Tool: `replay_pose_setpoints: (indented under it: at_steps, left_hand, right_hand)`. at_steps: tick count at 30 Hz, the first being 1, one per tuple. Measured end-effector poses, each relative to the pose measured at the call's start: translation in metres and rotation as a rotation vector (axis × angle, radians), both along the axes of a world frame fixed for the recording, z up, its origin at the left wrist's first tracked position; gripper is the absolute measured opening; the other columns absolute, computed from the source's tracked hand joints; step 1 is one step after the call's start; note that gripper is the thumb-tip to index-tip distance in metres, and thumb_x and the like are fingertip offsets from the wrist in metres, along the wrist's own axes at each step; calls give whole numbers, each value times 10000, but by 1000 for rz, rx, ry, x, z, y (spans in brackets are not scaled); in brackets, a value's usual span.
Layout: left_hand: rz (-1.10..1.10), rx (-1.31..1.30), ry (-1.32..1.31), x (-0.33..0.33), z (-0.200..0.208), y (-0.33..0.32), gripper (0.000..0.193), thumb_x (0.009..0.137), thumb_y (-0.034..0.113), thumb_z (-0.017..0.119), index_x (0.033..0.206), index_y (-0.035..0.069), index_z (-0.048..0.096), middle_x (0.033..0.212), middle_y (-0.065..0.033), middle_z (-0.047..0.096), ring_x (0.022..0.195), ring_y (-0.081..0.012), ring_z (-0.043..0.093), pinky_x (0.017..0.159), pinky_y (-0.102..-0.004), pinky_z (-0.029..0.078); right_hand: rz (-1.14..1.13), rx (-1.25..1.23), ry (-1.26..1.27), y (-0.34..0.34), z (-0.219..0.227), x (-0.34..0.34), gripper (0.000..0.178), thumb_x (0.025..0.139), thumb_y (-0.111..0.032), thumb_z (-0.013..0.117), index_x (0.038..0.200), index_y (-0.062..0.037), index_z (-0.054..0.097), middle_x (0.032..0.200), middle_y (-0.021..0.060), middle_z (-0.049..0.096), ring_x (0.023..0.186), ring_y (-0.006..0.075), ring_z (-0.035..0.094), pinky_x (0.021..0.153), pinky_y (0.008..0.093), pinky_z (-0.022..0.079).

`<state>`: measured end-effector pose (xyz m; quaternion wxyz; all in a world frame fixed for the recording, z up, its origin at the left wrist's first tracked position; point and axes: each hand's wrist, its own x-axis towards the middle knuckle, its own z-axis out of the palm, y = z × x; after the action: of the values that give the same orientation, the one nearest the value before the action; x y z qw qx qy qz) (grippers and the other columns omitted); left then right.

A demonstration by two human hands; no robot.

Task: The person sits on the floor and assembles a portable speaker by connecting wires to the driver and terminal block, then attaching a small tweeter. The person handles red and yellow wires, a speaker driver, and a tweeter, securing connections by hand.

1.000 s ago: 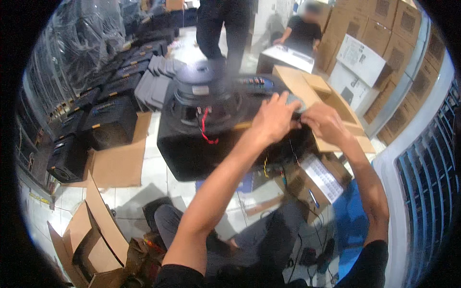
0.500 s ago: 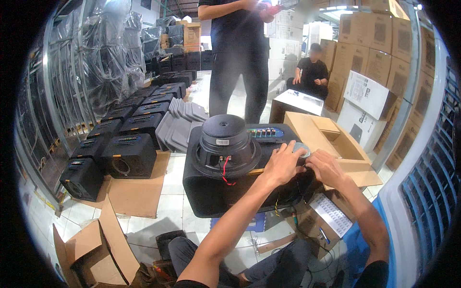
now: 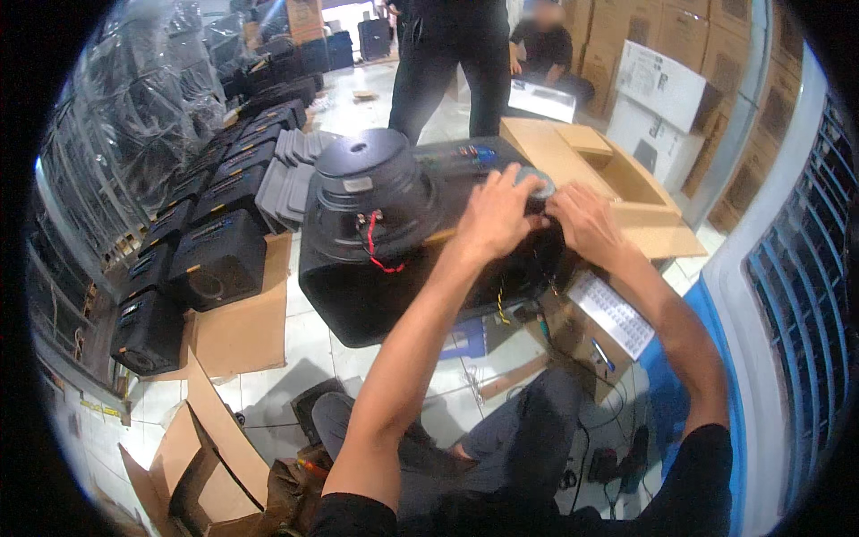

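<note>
At the right end of a black speaker cabinet point(image 3: 367, 309), my left hand point(image 3: 497, 211) grips a small, round grey object point(image 3: 535, 184); its exact kind does not show. Close beside it, my right hand point(image 3: 583, 224) is closed in a pinch, and whatever its fingertips hold is hidden. Magnet side up, a large black speaker driver point(image 3: 365, 192) rests on the cabinet's left part, with a red wire point(image 3: 385, 266) at its terminals. Behind my left hand is a terminal panel point(image 3: 474, 154) on the cabinet top. Yellow-and-black twisted wire point(image 3: 502, 309) hangs below my hands.
An open cardboard box point(image 3: 626, 179) adjoins the cabinet's right. A white label sheet point(image 3: 613, 315) and a pen point(image 3: 603, 355) lie nearer me. More black cabinets point(image 3: 215, 259) line the left, by grey panels point(image 3: 291, 179). One person point(image 3: 452, 67) stands ahead; another point(image 3: 543, 45) sits farther back.
The view has tipped downward, so the cabinet and driver appear higher in it. Both hands stay together at the grey object. The standing person's arms have left the view.
</note>
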<state>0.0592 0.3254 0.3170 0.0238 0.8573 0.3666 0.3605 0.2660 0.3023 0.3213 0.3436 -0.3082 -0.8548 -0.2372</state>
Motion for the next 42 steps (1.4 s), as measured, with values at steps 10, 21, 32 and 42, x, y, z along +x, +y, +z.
replay_pose_setpoints:
  at_steps: [10,21,32,42]
  left_hand:
    - [55,-124,-79,2,8,-8,798,799,467,836,1449,123,526,1464,-226,520,1329,-423,516,1117,-489,419]
    - [386,-163,-24,37,28,-6,931,772,539,826,1393,-73,498,1317,-284,609,1236,-434,575,1039,-494,476]
    - [-211,-522,-131,-5,42,23,786,784,157,785,1473,-28,455,1493,-256,511,1405,-361,483,1173,-399,379]
    - [244,-238,-86,30,24,2,878,777,401,846,1422,-75,489,1443,-325,520,1370,-385,515,1139,-413,412]
  right_hand:
    - [-247,-525,574,-37,-19,11,292,973,-243,691,1016,41,740,883,205,729,759,287,700,720,391,540]
    - [-223,-946,845,-82,-84,-17,350,1024,-231,624,834,58,680,668,85,667,544,117,612,466,285,473]
    - [-228,-553,919,-87,-77,-13,232,975,-178,700,922,46,730,695,85,703,598,110,629,559,299,493]
    - [-70,-664,887,-79,-46,-9,175,971,-131,702,932,39,725,732,65,705,647,101,641,595,271,517]
